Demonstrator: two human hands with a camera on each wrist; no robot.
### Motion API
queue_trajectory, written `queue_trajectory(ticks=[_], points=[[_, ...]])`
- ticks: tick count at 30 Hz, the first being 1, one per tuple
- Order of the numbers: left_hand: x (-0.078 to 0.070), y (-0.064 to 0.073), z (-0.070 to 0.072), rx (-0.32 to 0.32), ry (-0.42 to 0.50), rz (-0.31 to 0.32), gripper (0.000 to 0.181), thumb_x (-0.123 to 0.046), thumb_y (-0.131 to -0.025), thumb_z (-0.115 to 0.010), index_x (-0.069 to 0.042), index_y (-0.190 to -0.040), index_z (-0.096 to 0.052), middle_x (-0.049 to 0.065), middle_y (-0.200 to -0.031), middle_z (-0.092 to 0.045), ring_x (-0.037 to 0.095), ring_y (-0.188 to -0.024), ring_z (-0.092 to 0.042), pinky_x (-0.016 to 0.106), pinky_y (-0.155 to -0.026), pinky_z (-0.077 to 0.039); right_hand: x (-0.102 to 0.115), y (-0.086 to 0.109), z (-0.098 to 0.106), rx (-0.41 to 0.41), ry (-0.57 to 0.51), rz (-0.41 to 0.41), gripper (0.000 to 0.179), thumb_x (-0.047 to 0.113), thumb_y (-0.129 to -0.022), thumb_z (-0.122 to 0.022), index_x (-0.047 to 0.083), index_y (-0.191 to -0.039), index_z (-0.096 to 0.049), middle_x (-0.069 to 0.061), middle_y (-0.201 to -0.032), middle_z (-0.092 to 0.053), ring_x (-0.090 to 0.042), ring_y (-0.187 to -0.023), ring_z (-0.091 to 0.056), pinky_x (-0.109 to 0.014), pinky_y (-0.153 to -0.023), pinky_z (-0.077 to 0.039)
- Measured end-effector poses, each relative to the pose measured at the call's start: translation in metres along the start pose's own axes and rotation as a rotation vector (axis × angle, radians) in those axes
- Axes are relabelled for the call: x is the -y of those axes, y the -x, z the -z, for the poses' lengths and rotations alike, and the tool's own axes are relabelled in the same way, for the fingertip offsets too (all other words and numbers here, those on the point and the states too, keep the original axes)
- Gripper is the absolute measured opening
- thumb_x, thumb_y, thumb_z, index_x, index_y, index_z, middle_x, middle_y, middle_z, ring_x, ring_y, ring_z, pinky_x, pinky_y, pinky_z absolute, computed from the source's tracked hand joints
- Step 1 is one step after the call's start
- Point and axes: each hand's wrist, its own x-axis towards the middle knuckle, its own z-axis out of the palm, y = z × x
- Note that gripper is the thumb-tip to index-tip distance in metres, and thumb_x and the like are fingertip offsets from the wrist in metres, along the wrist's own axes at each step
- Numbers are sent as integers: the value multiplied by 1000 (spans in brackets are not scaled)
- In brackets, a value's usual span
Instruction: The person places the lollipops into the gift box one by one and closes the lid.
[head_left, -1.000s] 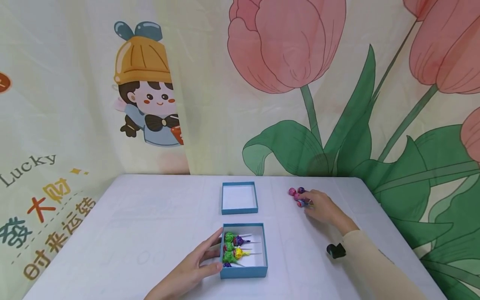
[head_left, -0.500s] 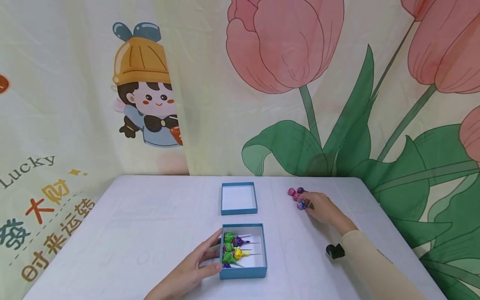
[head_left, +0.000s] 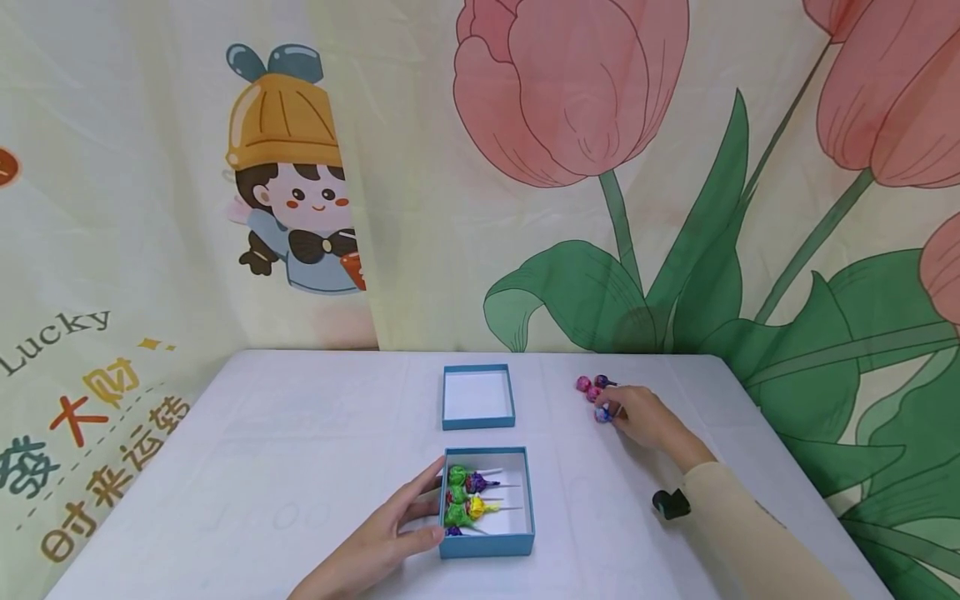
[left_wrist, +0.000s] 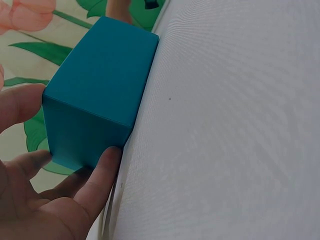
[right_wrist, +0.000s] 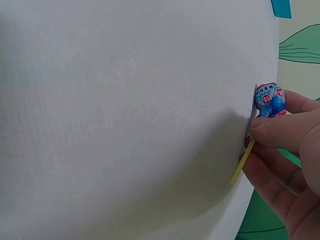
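My right hand (head_left: pixel 641 414) pinches a lollipop (right_wrist: pixel 270 100) between thumb and fingers. Its wrapper is blue with pink and white print, and a yellow stick (right_wrist: pixel 242 162) points away below the thumb. Beside that hand lie several pink and purple lollipops (head_left: pixel 583 383) in a small cluster. My left hand (head_left: pixel 390 525) rests its fairly straight fingers (left_wrist: pixel 102 172) and thumb against the left side of a blue box (head_left: pixel 487 546). Several green, purple and yellow lollipops (head_left: pixel 457 493) lie along the box's left half, sticks pointing right.
A blue lid (head_left: pixel 480 423) lies behind the box, its white inside facing up. A small black object (head_left: pixel 671 502) is by the right sleeve. A white cloth covers the table (head_left: pixel 300 433), and a printed curtain (head_left: pixel 420 167) hangs behind it.
My right hand has drawn the blue lollipop slightly toward me, apart from the pink and purple cluster. My left hand stays against the box.
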Motion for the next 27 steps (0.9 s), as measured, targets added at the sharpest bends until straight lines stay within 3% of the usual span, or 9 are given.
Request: queue_trajectory(ticks=[8,16,27], points=[[-2,0,-1,-3,0,12,83,-34,-105,-67,-27,-172,-18,22,-172,-26,42,-146,-46,67,-112,-43,16,3,0,-2,-14,51,31,-10,-90,-77,13,-111,-76,1,-95,-73,-16,-89,-67,-36,-84,-62],[-3,1,-1,-10,8,17,81,-34,-106,-66,-29,-172,-19,21,-172,-27,41,-147,-45,67,-114,-41,55,6,5,5,-72,55,32,-6,-90,-80,17,-112,-76,6,-95,-72,-13,-88,-66,-28,-80,-61],[-1,1,0,5,33,9,80,-33,-107,-65,-28,-172,-19,22,-172,-26,42,-148,-44,63,-114,-43,118,17,11,64,-151,223,29,-3,-93,-77,14,-116,-75,1,-96,-74,-9,-81,-64,-23,-72,-58]])
